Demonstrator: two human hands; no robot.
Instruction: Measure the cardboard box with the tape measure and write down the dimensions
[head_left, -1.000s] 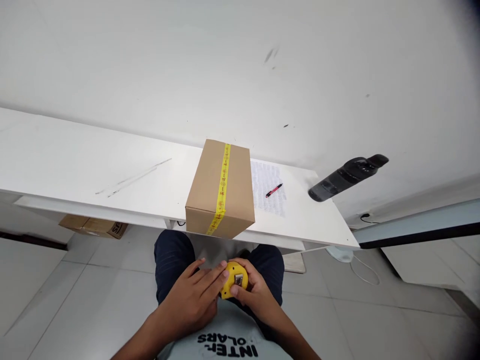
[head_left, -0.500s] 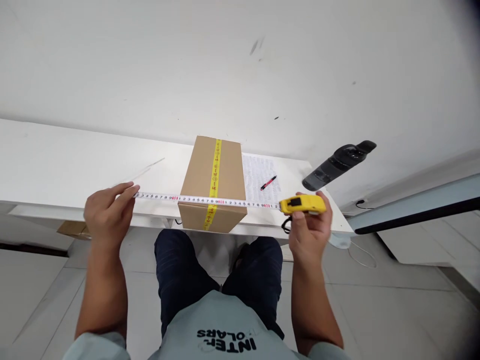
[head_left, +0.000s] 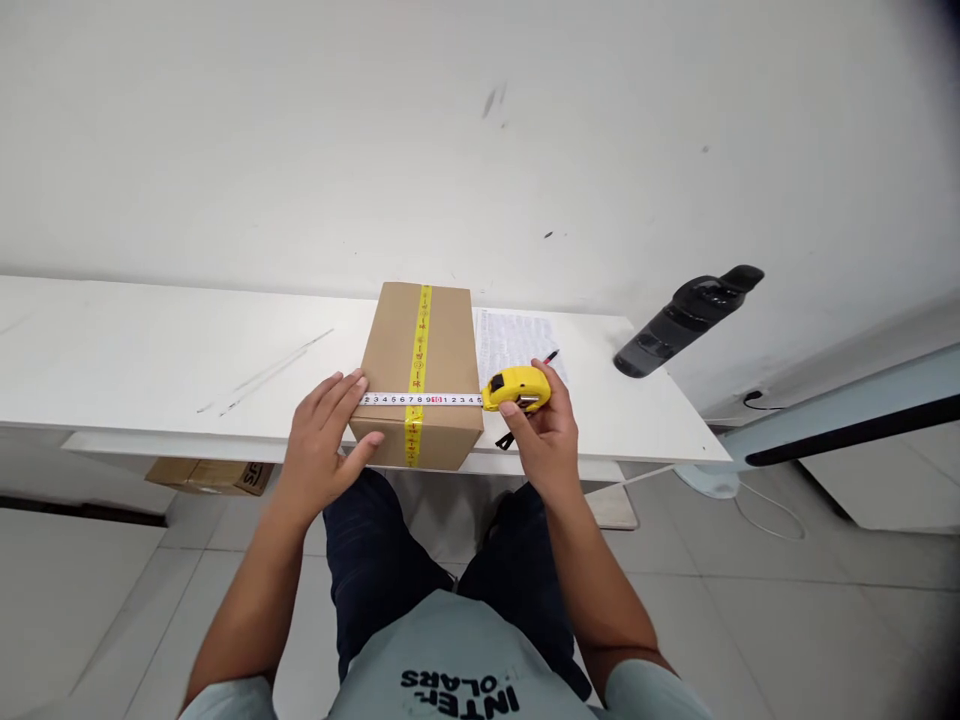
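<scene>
A brown cardboard box (head_left: 442,340) sealed with a yellow tape stripe stands at the front edge of a white table (head_left: 150,350). My right hand (head_left: 544,430) grips a yellow tape measure (head_left: 514,388) just right of the box. Its white blade (head_left: 420,400) lies across the box top from right to left. My left hand (head_left: 326,440) rests against the box's left side, fingers pinching the blade's end at the top left edge.
A printed sheet (head_left: 514,340) with a red pen (head_left: 551,356) lies right of the box. A dark bottle (head_left: 686,320) stands at the table's right end. Another cardboard box (head_left: 210,475) sits on the floor under the table. A cable (head_left: 772,515) runs on the floor at right.
Both hands rose from my lap with the tape measure, pulled the blade out wide, then closed in so the shorter blade now spans the box top.
</scene>
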